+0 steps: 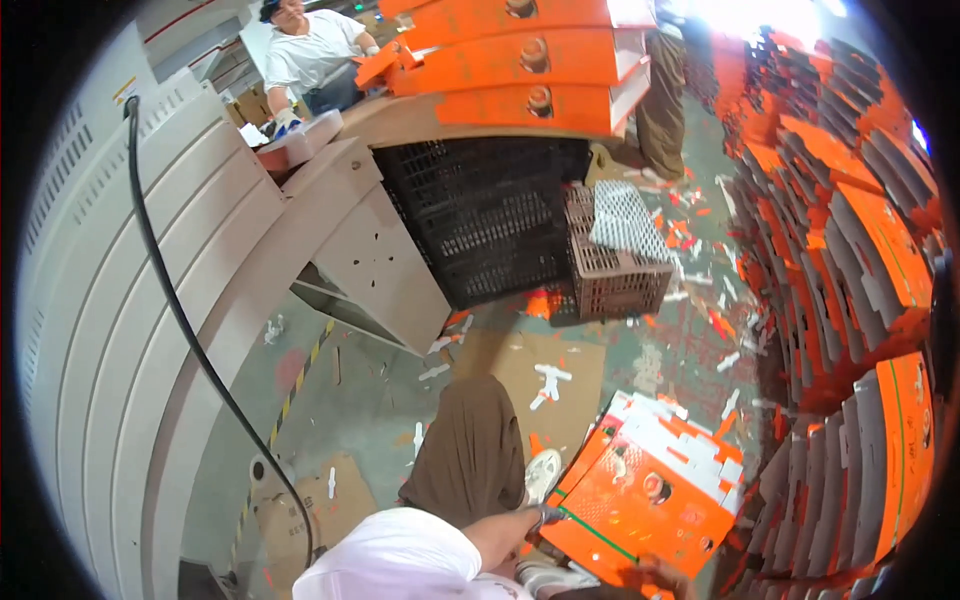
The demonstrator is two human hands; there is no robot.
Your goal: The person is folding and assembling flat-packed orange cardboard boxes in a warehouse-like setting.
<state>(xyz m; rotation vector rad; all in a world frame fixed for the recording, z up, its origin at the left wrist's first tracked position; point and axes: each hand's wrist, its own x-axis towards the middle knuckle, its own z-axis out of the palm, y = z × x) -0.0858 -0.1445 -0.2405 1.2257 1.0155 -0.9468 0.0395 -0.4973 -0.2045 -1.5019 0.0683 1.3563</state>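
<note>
White sleeve (400, 555) is nearest, running to the left hand (543, 516) at the orange stack's (625, 485) left edge. Right hand (655, 577) is blurred at the stack's near edge; likely both steady it from two sides. Can't tell if either hand closes on it. Green band (603, 532) crosses just right of the left hand, probably keeping the boards together. Shoe (543, 473) sits just beyond that hand. Farther ahead of the grip, white mesh (625, 215) lies over a crate (620, 292). Orange piles (905, 450) stand right of the grip, probably packed close to save floor.
</note>
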